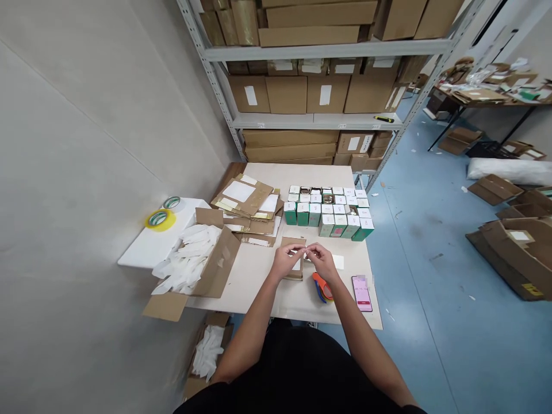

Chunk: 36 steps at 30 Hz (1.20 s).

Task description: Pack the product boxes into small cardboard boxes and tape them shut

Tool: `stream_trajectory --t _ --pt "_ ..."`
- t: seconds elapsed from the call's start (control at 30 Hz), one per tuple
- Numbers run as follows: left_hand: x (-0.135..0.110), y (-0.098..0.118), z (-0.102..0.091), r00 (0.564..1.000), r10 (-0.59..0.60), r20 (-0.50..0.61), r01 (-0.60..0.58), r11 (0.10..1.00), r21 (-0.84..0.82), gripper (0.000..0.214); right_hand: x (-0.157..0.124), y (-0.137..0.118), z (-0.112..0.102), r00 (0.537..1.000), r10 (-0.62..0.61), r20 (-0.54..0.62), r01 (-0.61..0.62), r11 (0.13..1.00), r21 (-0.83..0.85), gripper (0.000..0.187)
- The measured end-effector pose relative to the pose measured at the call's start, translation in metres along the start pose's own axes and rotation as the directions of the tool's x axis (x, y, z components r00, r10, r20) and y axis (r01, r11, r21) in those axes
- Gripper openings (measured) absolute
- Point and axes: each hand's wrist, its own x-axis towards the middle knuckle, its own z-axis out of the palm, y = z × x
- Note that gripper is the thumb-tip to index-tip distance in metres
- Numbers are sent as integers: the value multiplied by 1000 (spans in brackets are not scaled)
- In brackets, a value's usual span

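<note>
Brown cardboard comes first: a small brown cardboard box [294,244] sits on the pale table [267,290], partly under our left hand [285,260]. Our right hand [322,261] meets it above the box. Both sets of fingertips are closed in a fine pinch on a small pale piece [306,249], too tiny for us to identify. We judge that we are working this piece at the box, and any further handling calls for a steady two-handed pinch.

We count:
- one white paper slip [338,262]
- one orange-and-blue hand tool [322,287]
- one pink phone [361,292]
- two tape rolls: a yellow tape roll [159,219] and a green tape roll [172,202]
- one open carton of white packets [218,261]
- a block of green-and-white cartons [328,214], seven along the front, the rest too crowded to count
</note>
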Motion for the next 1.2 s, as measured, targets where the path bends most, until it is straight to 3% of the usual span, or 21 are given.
stream_trajectory --t 0.17,0.37,0.47,0.57,0.77,0.87,0.97,1.07,1.2 --pt "-3 -7 -4 983 -110 -150 86 984 -158 48 -3 5 3 1000 -3 15 3 1000 25 30" --pt "-20 -5 -4 994 -107 -20 97 951 -294 75 -4 19 14 999 46 -22 -44 995 88 28" --pt "-26 -5 -9 997 -64 -45 52 975 -216 64 -4 23 22 997 79 -11 -78 992 101 28" --pt "-29 -9 -20 982 -93 -164 72 989 -125 50 -3 25 29 998 67 2 -67 993 101 25" --pt "-37 -16 -37 929 -128 -346 84 987 -140 47 2 29 40 986 131 -108 -116 984 132 31" --pt "-42 -12 -37 935 -124 -331 72 983 -167 46 6 23 50 980 192 -57 -181 970 164 35" --pt "-48 -7 -44 951 -105 -290 46 978 -202 47 9 12 69 984 176 3 -174 973 149 43" --pt "-59 -6 -65 950 -95 -299 24 972 -232 46 5 5 95 989 148 27 -149 985 89 41" --pt "-79 -16 -123 915 -68 -397 -32 970 -240 42 -9 5 128 993 113 -17 -111 992 63 32"
